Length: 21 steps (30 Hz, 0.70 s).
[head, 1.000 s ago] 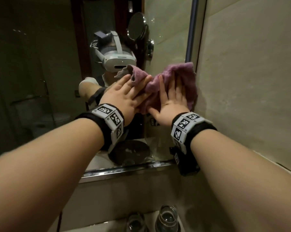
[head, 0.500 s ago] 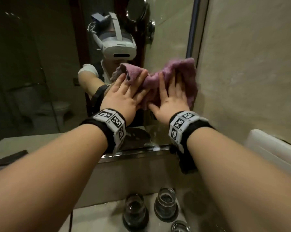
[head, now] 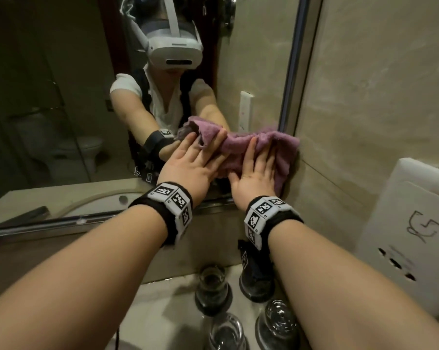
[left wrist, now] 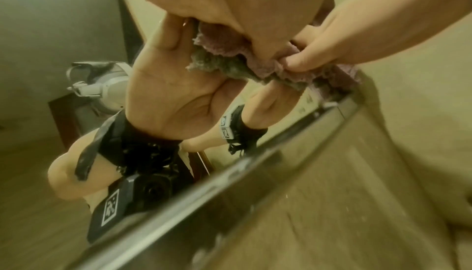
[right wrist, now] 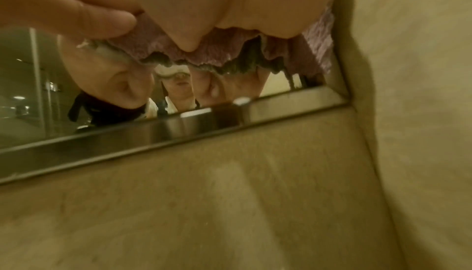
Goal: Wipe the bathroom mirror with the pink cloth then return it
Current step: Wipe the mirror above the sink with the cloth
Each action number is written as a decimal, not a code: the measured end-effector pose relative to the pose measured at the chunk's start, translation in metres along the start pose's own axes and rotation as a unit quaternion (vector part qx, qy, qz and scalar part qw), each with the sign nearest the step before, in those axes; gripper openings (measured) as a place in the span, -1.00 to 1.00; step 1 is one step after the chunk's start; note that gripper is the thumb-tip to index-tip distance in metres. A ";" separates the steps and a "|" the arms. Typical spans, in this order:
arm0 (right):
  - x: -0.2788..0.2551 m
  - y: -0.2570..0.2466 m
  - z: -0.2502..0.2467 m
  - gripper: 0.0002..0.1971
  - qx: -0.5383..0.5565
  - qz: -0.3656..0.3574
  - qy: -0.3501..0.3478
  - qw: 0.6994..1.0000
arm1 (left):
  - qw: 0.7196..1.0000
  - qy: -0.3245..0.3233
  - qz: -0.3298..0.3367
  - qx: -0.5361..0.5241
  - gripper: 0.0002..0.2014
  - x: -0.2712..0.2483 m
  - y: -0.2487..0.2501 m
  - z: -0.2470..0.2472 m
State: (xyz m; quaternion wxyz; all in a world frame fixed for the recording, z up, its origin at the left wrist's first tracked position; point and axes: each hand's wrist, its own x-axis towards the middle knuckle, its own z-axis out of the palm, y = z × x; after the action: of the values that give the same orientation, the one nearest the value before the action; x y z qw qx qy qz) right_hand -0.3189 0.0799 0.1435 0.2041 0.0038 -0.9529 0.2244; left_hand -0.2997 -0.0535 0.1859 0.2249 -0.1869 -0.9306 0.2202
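The pink cloth [head: 241, 145] lies bunched against the mirror [head: 62, 97], close to its lower right corner. My left hand [head: 193, 160] presses flat on the cloth's left part with straight fingers. Beside it my right hand [head: 257, 168] presses flat on the right part, next to the mirror's right frame. The left wrist view shows the cloth [left wrist: 224, 52] squeezed between my palm and the glass, with both hands reflected. The cloth's frilled lower edge [right wrist: 163, 50] hangs just above the mirror's metal bottom frame [right wrist: 178, 131] in the right wrist view.
A tiled wall [head: 377, 72] meets the mirror at the right and carries a white socket panel [head: 410, 238]. Drinking glasses [head: 212, 286] [head: 279, 322] [head: 226, 332] stand on the counter below my arms. The metal bottom frame [head: 62, 223] runs under the mirror.
Both hands have slid the cloth down the mirror along its right edge, nearer the bottom frame. My view has tilted down, so more glasses and the socket panel show.
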 end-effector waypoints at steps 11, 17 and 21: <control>-0.026 -0.033 0.040 -0.08 0.059 0.069 -0.022 0.996 | 0.997 -0.064 0.034 0.004 -0.44 -0.028 -0.002 0.036; -0.025 -0.002 0.038 -0.22 0.024 0.018 -0.031 0.999 | 0.999 -0.037 0.017 -0.035 -0.38 -0.032 0.002 0.049; -0.023 0.011 0.037 -0.25 0.005 0.025 -0.034 0.999 | 0.997 -0.064 0.014 -0.046 -0.32 -0.026 0.019 0.054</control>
State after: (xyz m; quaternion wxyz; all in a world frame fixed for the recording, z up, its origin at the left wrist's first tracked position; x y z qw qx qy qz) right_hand -0.3133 0.0721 0.0996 0.1660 -0.0111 -0.9580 0.2335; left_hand -0.3006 -0.0665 0.1242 0.1530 -0.1954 -0.9495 0.1920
